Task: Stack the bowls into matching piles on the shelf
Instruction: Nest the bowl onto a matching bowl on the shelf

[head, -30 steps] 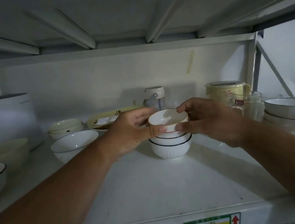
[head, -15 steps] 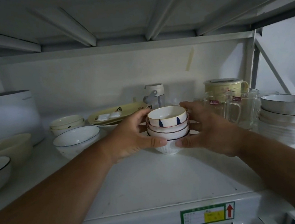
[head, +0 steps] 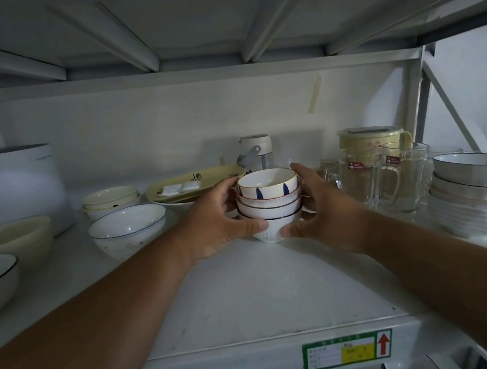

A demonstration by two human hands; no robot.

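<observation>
Cupping the bowl stack [head: 271, 204], both hands sit mid-shelf [head: 252, 302].

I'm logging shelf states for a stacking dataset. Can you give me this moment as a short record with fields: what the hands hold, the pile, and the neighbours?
left hand: left hand grips the left side of the small bowl stack
right hand: right hand grips its right side
stack: four nested bowls, top one with blue marks, standing on the shelf
left neighbour: blue-rimmed bowl
right neighbours: glass mugs, large bowl stack
behind: yellow tray
</observation>
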